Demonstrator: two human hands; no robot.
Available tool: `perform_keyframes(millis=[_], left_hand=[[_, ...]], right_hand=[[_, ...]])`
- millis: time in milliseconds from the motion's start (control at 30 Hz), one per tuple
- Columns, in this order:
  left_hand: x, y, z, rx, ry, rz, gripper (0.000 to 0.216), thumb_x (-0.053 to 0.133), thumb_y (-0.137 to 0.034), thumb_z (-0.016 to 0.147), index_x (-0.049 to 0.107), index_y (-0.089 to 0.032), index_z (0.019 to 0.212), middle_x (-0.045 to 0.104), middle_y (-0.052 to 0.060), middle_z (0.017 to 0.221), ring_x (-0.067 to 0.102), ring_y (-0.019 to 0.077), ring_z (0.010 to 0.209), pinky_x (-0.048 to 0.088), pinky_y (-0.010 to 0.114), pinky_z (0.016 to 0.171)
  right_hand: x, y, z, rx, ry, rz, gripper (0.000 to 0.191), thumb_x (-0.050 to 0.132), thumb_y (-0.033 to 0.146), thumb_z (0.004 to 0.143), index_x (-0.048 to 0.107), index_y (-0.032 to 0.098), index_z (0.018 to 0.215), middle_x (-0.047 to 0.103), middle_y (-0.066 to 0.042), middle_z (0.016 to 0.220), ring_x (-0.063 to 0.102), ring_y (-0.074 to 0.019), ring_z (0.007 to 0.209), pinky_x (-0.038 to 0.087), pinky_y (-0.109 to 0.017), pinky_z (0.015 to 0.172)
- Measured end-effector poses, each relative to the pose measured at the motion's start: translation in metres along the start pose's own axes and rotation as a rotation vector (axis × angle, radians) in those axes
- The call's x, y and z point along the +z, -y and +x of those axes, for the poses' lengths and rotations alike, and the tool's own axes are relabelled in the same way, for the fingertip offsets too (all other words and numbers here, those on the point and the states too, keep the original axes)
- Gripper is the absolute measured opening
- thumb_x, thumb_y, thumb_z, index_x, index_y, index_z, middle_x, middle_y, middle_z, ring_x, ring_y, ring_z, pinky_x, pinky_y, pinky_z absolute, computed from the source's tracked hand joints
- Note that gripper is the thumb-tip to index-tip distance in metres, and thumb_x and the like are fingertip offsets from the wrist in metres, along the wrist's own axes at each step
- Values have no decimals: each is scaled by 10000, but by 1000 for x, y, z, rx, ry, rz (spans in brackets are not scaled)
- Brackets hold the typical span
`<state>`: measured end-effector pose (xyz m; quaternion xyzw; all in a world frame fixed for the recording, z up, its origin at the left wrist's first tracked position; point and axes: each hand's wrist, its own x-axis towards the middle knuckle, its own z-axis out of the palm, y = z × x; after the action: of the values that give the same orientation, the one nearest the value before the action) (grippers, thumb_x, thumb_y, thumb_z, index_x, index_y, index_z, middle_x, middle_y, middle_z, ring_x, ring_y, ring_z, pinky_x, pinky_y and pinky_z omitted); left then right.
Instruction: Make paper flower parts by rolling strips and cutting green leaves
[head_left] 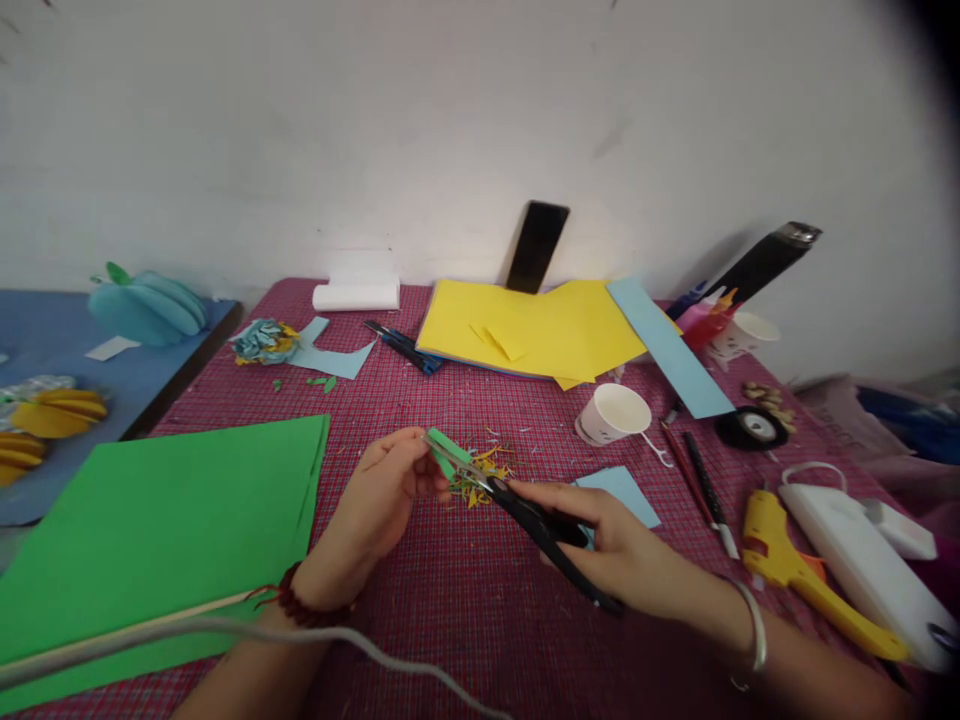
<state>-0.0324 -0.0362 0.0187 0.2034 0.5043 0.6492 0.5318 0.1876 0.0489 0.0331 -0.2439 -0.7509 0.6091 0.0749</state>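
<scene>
My left hand pinches a small green paper piece just above the red checked tablecloth. My right hand grips black-handled scissors, and their blades meet the green piece from the right. A little heap of yellow and green paper scraps lies on the cloth right behind the blades. A light blue paper scrap lies partly under my right hand.
Green paper sheets lie at the left, yellow sheets and a blue strip at the back. A white cup, pens, tape roll, yellow glue gun and white box crowd the right.
</scene>
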Motion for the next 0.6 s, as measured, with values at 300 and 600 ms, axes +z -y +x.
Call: perform_keyframes(millis=[300, 600], left_hand=[[-5, -1, 3, 110, -16, 26, 176, 569, -234, 767, 609, -145, 621, 600, 9, 592, 543, 127, 547, 478, 248, 525], [-11, -3, 9, 102, -106, 33, 179, 599, -246, 745, 596, -151, 594, 575, -14, 577, 537, 112, 541, 491, 240, 540]], right_hand=[[-4, -6, 9, -154, 2, -169, 613, 556, 99, 822, 473, 338, 1381, 616, -17, 1299, 610, -201, 1125, 486, -355, 959], [-2, -3, 22, -91, 26, -50, 615, 559, 87, 813, 492, 344, 1367, 578, 22, 1347, 570, -203, 1197, 441, -351, 1035]])
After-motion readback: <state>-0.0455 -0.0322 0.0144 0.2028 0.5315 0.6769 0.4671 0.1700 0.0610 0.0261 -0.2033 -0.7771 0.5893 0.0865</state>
